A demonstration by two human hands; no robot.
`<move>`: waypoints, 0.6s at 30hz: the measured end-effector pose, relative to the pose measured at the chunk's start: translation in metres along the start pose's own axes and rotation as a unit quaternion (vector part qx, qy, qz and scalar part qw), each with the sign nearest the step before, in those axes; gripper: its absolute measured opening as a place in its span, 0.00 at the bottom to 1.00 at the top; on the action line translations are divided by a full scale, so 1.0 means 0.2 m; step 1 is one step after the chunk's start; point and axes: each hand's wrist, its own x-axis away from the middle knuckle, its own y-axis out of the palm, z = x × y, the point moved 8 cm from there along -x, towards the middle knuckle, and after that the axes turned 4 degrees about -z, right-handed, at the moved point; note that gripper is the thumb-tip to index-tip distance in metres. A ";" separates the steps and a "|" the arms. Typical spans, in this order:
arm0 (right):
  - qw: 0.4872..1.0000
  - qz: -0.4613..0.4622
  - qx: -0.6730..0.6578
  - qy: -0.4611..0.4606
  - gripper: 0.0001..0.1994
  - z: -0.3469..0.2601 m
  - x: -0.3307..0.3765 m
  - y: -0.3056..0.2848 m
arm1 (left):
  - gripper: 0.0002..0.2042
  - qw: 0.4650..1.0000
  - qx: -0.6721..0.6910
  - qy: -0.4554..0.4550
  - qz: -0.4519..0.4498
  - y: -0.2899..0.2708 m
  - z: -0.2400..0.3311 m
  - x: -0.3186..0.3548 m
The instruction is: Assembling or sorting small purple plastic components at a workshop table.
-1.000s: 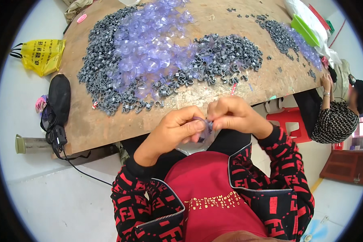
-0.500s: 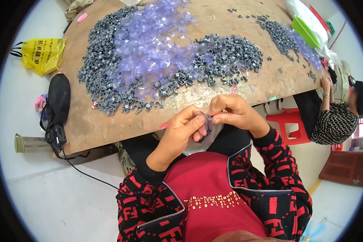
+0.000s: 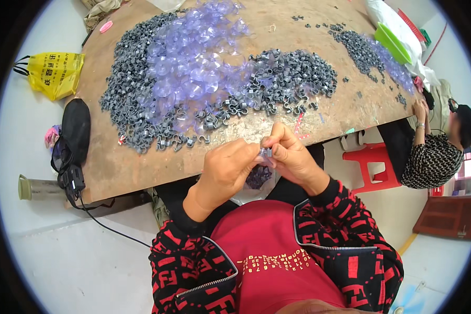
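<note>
My left hand point(image 3: 226, 170) and my right hand point(image 3: 296, 161) meet above my lap, just off the table's near edge, both closed in a pinch. Pressed together between their fingertips are a small grey plastic clip point(image 3: 266, 152) and a clear purplish suction cup point(image 3: 267, 161). Fingers partly cover both pieces, so how far they are joined cannot be made out. Below the hands, a clear plastic bag point(image 3: 270, 187) in my lap holds dark purplish pieces point(image 3: 258, 178).
On the brown table point(image 3: 157, 172) lie a heap of suction cups point(image 3: 193, 57) and piles of grey clips point(image 3: 293, 76). A green basin point(image 3: 392, 43) stands far right. Beside a red stool point(image 3: 371, 167) sits another person point(image 3: 437, 152). A yellow bag point(image 3: 57, 73) hangs left.
My hands have drawn closer together, the left turning over so its back shows more. The suction cup has tilted downward, and the clip now shows between the fingertips. The lap bag is more exposed.
</note>
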 end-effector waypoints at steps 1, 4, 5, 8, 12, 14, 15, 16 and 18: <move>1.000 0.001 -0.011 -0.017 0.11 0.00 0.01 0.01 | 0.05 0.994 -0.093 0.053 0.015 -0.01 0.04 0.00; 1.000 -0.015 0.006 -0.001 0.09 -0.06 0.02 -0.03 | 0.06 0.999 0.006 0.040 -0.015 0.00 0.02 0.02; 0.980 -0.082 0.180 -0.021 0.09 -0.14 0.00 0.03 | 0.06 0.999 0.007 0.040 -0.016 -0.02 0.03 0.03; 0.890 -0.204 0.405 -0.044 0.08 -0.28 -0.02 0.20 | 0.09 0.911 0.319 -0.201 -0.168 0.10 -0.09 0.08; 0.888 -0.289 0.358 0.008 0.08 -0.25 0.01 0.26 | 0.12 0.754 0.559 -0.242 -0.247 0.23 -0.02 0.14; 0.931 -0.187 0.313 0.004 0.07 -0.23 -0.01 0.16 | 0.11 0.809 0.517 -0.206 -0.186 0.19 -0.06 0.10; 0.945 -0.161 0.286 0.006 0.07 -0.19 0.00 0.11 | 0.11 0.809 0.518 -0.206 -0.187 0.20 -0.07 0.10; 0.945 -0.160 0.286 0.005 0.07 -0.17 0.02 0.10 | 0.11 0.794 0.537 -0.217 -0.183 0.22 -0.09 0.11; 0.957 -0.160 0.241 -0.008 0.07 -0.14 0.03 0.08 | 0.11 0.779 0.556 -0.231 -0.177 0.22 -0.11 0.11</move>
